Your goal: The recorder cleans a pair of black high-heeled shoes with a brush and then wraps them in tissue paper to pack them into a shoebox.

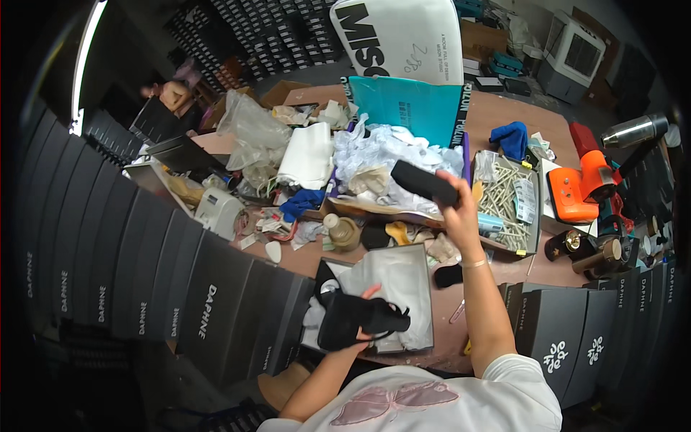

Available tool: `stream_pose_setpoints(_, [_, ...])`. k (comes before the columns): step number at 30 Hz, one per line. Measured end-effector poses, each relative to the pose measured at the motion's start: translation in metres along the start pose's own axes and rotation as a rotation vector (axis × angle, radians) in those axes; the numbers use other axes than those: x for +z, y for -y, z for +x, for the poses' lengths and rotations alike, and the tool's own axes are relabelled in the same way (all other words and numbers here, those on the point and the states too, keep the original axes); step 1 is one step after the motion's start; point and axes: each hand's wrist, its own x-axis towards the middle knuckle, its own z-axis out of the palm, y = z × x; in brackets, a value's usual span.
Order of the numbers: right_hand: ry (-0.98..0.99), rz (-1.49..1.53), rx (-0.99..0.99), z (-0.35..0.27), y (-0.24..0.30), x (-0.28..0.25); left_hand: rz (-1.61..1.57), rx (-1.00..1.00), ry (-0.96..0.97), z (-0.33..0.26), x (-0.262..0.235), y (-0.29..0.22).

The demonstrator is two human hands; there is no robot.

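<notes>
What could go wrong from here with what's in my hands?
Only your left hand supports the black shoe, so it might slip onto the open box. The black block in your right hand could, if dropped, sink into the crumpled white wrapping.

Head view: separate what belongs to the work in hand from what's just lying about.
Seemingly in use:
black shoe, in left hand
black block, in right hand
open box
white paper

Seemingly lying about:
orange device
air cooler
blue cloths
</notes>
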Motion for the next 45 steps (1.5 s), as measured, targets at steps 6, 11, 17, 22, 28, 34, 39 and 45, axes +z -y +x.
stream_pose_setpoints(6, [0.553,0.313,0.362,-0.167,0.062,0.023,0.209,0.111,0.048,-0.022,0.006,-0.029])
stream_pose_setpoints(11, [0.480,-0.333,0.251,-0.217,0.097,0.043,0.738,0.074,0.130,-0.069,0.014,-0.027])
stream_pose_setpoints(17, [0.032,-0.540,0.054,-0.306,0.128,0.018,-0.195,-0.232,0.087,-0.092,-0.085,0.025])
stream_pose_setpoints(22, [0.680,-1.023,-0.307,-0.362,0.117,0.095,0.131,-0.150,-0.008,-0.152,-0.070,0.015])
stream_pose_setpoints(28, [0.575,-0.280,0.055,-0.401,0.121,0.114,0.500,-0.100,-0.075,-0.174,-0.085,-0.003])
stream_pose_setpoints(34, [0.628,-0.415,0.261,-0.393,0.173,0.035,0.068,-0.192,0.046,-0.199,-0.110,0.035])
stream_pose_setpoints(39, [0.342,-0.363,0.007,-0.418,0.181,0.048,-0.306,-0.473,0.096,-0.203,-0.102,0.050])
stream_pose_setpoints(45, [0.352,-0.504,-0.346,-0.407,0.139,0.109,-0.547,-0.439,0.033,-0.235,-0.068,0.096])
